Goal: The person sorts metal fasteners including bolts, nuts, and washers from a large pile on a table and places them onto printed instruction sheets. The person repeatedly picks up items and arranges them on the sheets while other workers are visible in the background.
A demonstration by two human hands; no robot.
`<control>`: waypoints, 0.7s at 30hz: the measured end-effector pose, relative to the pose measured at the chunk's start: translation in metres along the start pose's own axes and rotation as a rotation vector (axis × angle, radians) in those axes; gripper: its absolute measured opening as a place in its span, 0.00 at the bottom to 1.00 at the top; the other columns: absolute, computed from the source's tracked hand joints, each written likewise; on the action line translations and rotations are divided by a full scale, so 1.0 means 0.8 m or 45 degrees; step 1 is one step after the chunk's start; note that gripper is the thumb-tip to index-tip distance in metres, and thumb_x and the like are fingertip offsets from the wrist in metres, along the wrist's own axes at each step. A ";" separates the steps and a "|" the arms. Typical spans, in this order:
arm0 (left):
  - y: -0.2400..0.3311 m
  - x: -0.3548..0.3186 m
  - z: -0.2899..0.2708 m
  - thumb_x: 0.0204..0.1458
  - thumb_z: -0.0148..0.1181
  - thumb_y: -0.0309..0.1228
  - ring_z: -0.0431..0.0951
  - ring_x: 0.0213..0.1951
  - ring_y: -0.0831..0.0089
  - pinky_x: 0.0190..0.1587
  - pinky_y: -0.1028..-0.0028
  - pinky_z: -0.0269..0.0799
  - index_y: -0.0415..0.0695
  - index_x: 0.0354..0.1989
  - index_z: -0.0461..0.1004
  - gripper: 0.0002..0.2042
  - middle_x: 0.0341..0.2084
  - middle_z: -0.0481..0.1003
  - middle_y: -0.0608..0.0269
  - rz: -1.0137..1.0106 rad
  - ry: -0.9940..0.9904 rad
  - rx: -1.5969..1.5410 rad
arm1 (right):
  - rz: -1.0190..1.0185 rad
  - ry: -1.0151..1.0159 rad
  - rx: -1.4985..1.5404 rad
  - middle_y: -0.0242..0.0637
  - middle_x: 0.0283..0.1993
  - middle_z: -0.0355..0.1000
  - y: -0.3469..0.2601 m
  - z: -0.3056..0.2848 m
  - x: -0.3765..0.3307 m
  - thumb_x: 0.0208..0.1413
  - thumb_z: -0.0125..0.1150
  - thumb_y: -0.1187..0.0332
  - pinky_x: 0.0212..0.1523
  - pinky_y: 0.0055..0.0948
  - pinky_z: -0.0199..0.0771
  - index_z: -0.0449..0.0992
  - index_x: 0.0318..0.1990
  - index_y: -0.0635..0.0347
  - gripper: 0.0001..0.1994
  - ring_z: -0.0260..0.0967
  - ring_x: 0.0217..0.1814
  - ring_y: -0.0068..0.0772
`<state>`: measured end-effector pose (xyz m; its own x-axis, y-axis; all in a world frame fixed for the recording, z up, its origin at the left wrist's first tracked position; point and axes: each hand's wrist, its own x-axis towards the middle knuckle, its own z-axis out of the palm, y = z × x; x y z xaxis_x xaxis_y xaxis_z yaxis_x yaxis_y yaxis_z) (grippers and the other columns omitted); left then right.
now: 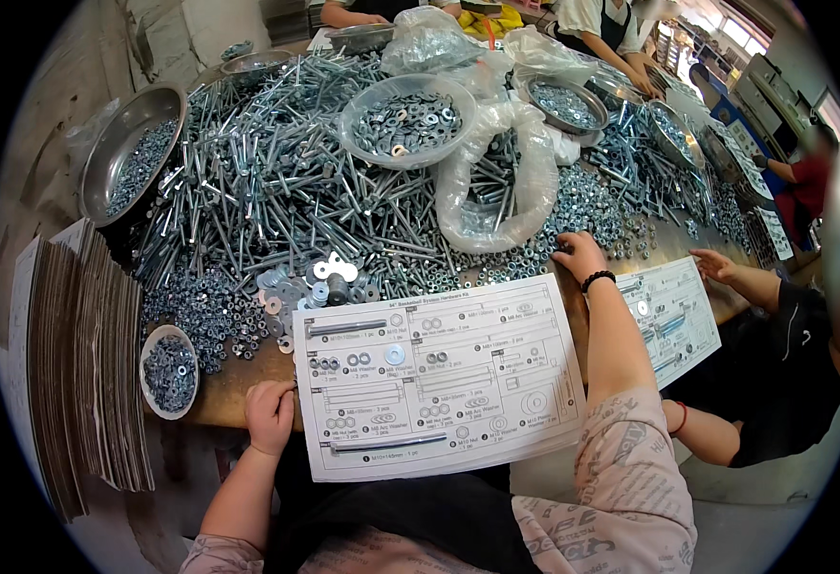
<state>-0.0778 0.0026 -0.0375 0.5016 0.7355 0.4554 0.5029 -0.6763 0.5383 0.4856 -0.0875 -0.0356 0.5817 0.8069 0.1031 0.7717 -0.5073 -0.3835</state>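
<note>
A white printed card (487, 383) with hardware drawings lies before me. On it rest a long bolt (391, 444) near the bottom, a shorter bolt (345, 328) near the top, a large washer (394, 355) and several small nuts (325, 364) and washers. My left hand (270, 416) is curled closed beside the card's left edge; whatever it may hold is hidden. Beyond the card's top right corner, my right hand (580, 256) reaches into loose nuts (587, 212), fingers bent together at the pile. I cannot make out what is between its fingertips.
A heap of bolts (276, 163) covers the table, with a bowl of washers (405, 120) and a plastic bag (496, 234). Stacked cardboard (104, 383) and an oval dish of nuts (169, 373) stand left. A co-worker's hand (714, 265) is by another card (687, 325) at right.
</note>
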 end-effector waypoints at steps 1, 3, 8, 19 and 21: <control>0.000 -0.001 -0.001 0.41 0.55 0.22 0.71 0.27 0.61 0.33 0.67 0.63 0.40 0.28 0.74 0.05 0.23 0.72 0.58 0.004 0.003 0.008 | -0.014 -0.022 0.010 0.39 0.38 0.67 -0.004 0.001 0.001 0.42 0.65 0.65 0.45 0.34 0.67 0.75 0.41 0.51 0.15 0.67 0.43 0.42; 0.000 0.001 0.001 0.41 0.56 0.22 0.71 0.27 0.61 0.33 0.67 0.64 0.41 0.28 0.74 0.05 0.23 0.72 0.58 0.007 0.007 -0.011 | 0.012 0.003 0.000 0.40 0.39 0.69 -0.008 0.001 0.000 0.43 0.64 0.64 0.45 0.34 0.67 0.75 0.40 0.53 0.15 0.67 0.43 0.42; 0.006 0.007 0.000 0.41 0.56 0.22 0.71 0.26 0.62 0.32 0.68 0.64 0.42 0.28 0.74 0.05 0.22 0.72 0.59 0.002 0.014 -0.020 | 0.197 0.251 0.015 0.41 0.38 0.71 -0.021 -0.004 -0.011 0.45 0.62 0.65 0.43 0.34 0.68 0.75 0.40 0.57 0.13 0.68 0.42 0.41; 0.003 0.002 -0.003 0.42 0.56 0.24 0.71 0.26 0.62 0.31 0.68 0.64 0.43 0.28 0.74 0.04 0.22 0.72 0.60 0.005 0.079 -0.025 | -0.716 -0.218 0.238 0.39 0.31 0.69 -0.283 0.036 -0.117 0.45 0.60 0.66 0.36 0.36 0.69 0.75 0.34 0.57 0.09 0.68 0.35 0.40; 0.003 0.003 -0.003 0.43 0.56 0.23 0.71 0.26 0.62 0.32 0.68 0.64 0.43 0.28 0.74 0.04 0.22 0.72 0.60 0.008 0.076 -0.042 | -0.741 -0.292 0.140 0.39 0.31 0.69 -0.294 0.053 -0.120 0.46 0.59 0.66 0.36 0.37 0.69 0.75 0.35 0.56 0.09 0.68 0.36 0.41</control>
<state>-0.0771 0.0029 -0.0336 0.4614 0.7329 0.5000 0.4755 -0.6801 0.5580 0.2377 -0.0328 0.0059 -0.0043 0.9917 0.1285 0.9071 0.0580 -0.4169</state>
